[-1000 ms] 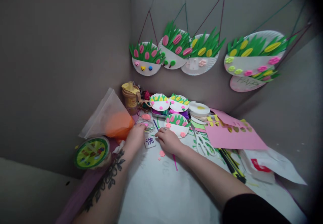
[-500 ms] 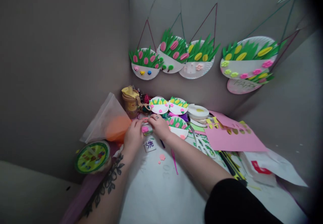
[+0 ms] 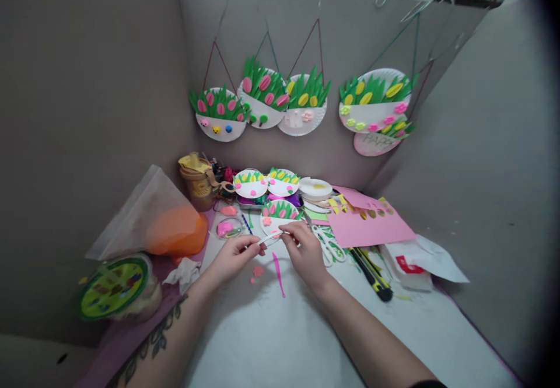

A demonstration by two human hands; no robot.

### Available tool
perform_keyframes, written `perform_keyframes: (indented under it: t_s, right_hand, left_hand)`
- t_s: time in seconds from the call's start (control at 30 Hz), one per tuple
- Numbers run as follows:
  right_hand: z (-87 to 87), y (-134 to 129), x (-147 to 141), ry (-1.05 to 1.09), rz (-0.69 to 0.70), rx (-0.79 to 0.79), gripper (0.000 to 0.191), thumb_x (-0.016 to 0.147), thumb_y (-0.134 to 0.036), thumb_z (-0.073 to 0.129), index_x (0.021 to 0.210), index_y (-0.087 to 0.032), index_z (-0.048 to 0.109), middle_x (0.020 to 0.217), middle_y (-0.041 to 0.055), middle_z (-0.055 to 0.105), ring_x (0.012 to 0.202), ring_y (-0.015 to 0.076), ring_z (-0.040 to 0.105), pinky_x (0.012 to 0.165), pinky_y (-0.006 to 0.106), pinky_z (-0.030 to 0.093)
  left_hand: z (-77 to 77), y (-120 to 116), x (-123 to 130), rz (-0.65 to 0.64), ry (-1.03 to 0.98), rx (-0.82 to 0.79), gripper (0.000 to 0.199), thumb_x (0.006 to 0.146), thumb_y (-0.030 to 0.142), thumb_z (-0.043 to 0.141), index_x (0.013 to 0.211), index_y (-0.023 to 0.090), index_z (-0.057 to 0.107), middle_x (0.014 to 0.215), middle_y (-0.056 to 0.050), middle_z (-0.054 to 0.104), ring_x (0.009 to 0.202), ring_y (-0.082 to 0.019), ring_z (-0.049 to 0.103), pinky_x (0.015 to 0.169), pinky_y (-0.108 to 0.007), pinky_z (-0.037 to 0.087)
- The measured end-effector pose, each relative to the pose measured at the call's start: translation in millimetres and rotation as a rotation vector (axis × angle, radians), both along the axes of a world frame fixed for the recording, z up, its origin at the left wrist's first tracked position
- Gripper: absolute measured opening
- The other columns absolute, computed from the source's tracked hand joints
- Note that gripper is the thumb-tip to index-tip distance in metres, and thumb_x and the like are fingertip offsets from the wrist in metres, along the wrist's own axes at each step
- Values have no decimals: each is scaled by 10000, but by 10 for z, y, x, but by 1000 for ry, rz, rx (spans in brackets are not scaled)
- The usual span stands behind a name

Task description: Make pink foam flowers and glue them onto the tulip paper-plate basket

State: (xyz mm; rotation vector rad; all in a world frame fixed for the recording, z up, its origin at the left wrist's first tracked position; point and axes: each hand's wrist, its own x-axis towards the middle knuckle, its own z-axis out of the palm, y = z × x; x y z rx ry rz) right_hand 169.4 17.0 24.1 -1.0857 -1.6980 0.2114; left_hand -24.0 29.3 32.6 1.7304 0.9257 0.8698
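My left hand (image 3: 240, 255) and my right hand (image 3: 303, 249) pinch the two ends of a thin white piece (image 3: 270, 238) above the table. It is seen nearly edge-on, so its face is hidden. Just behind it lies a decorated paper plate (image 3: 273, 224) with pink tulips. Below my hands, a small coral flower (image 3: 258, 271) and a pink tool (image 3: 278, 275) rest on the white surface. Pink clay in a round container (image 3: 228, 228) is to the left, beside a coral lump (image 3: 228, 210).
White scissors (image 3: 329, 245), a black-yellow cutter (image 3: 371, 274) and pink paper (image 3: 367, 227) lie right. A lidded tub (image 3: 118, 287), an orange bag (image 3: 177, 230) and a brown cup (image 3: 196, 184) stand left. Decorated plates (image 3: 261, 99) hang on the wall.
My hands have moved from the pink clay container towards me and to the right, and now hold the thin white piece. The card with a character no longer shows. The view has shifted.
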Motion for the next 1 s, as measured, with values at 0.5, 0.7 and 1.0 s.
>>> perform_keyframes:
  t_s: [0.5,0.7,1.0]
  right_hand:
    - [-226,-87,128,-37,43,-41,179,886,-170,475,908,-209,648,827,48,652,806,179,605,735,309,491]
    - [-322,-272,73,-29,-90,124,355,873,-166,524,1219,-239,552,969,69,553,832,172,572,762,329,507]
    - [-306,-443,112,-231,-96,243,260,841,-97,561,1027,-253,653,780,38,549,728,172,509,654,312,472]
  left_hand:
    - [-25,-67,9,-191,-90,-287,401,808,524,541,914,150,638,838,-62,648,697,-148,580,596,-258,473]
    - [-42,-133,112,-93,20,-202,283,865,405,479,770,154,571,673,-5,592,551,-114,536,528,-233,438]
    - [-90,-196,229,-105,285,178,253,866,306,459,753,167,638,693,7,618,646,-112,534,606,-205,388]
